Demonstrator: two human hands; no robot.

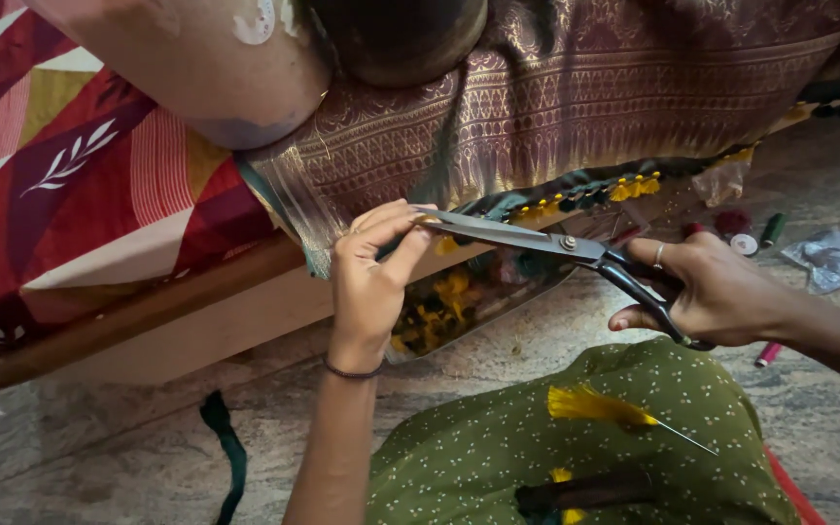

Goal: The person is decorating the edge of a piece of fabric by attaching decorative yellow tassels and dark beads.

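Note:
My right hand grips the black handles of a large pair of scissors, whose steel blades point left toward my left hand. My left hand pinches the edge of a maroon and gold sari cloth at the blade tips. The cloth's border carries a row of small yellow and dark green tassels. On my lap, over green dotted cloth, lies a loose yellow tassel on a needle. What exactly sits between my left fingertips is hidden.
A wooden bed edge with a red patterned sheet stands at left. Thread spools and a clear plastic bag lie on the stone floor at right. A green strip lies on the floor.

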